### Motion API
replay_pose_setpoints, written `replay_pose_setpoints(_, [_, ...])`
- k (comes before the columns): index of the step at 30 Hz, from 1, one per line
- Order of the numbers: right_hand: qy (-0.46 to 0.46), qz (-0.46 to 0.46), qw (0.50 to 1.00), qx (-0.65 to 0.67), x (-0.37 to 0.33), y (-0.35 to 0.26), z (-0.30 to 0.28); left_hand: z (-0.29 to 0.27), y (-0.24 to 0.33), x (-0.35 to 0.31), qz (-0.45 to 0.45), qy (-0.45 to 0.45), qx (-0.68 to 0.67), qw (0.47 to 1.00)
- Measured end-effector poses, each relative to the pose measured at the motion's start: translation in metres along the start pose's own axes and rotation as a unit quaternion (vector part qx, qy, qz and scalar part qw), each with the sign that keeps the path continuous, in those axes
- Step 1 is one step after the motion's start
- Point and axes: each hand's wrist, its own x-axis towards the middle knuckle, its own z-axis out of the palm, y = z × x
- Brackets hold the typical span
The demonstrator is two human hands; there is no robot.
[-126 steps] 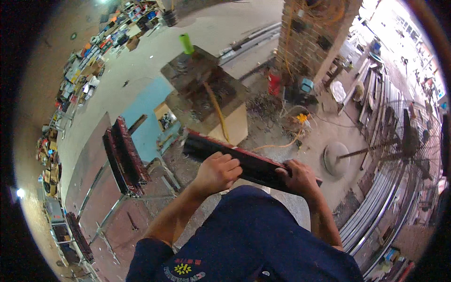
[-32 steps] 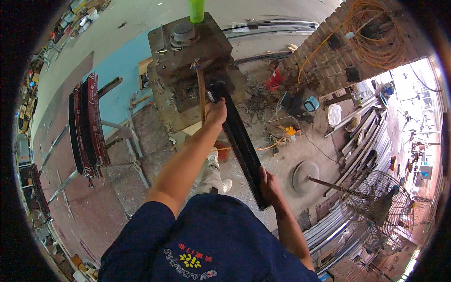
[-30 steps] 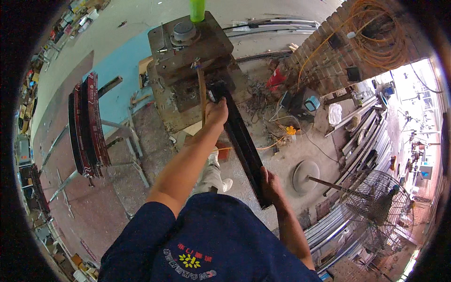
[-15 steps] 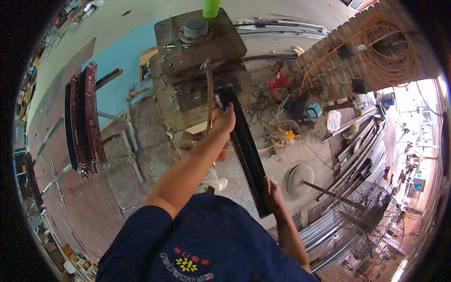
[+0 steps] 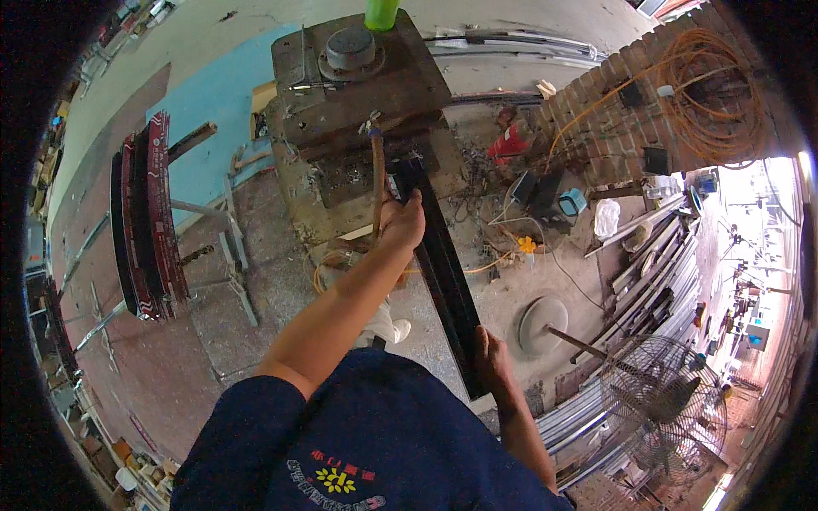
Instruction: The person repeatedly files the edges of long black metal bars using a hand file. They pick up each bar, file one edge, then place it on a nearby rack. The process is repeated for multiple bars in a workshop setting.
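Note:
A long black metal profile [image 5: 449,289] slants from the press machine [image 5: 400,106] down toward my body, and both my hands hold it. My left hand [image 5: 402,223] is closed round the profile near its far end, beside the machine's brown lever [image 5: 377,175]. That far end rests at the lower part of the machine, among metal chips. At the near end, my right hand [image 5: 494,362] grips the profile's right edge, thumb on top; its other fingers are mostly hidden.
Several wrapped dark profiles [image 5: 149,217] lie on a rack at the left. A pedestal fan [image 5: 665,396] and a heap of metal bars [image 5: 656,289] are at the right. An orange hose [image 5: 703,98] hangs on the brick wall. A green bottle [image 5: 381,13] stands on the machine.
The view has shifted a little. Both hands keep their hold on the black profile, with the right hand slightly lower in the picture.

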Motion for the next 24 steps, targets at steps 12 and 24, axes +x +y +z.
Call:
replay_pose_setpoints(12, [-0.012,0.02,1.0,-0.014,-0.004,0.009,-0.003,-0.007,0.0,-0.012,0.077,-0.047,0.011,0.996])
replay_pose_setpoints(24, [-0.034,0.025,0.998,-0.04,0.006,0.001,-0.004,0.0,-0.006,0.009,0.025,0.017,0.029,0.999])
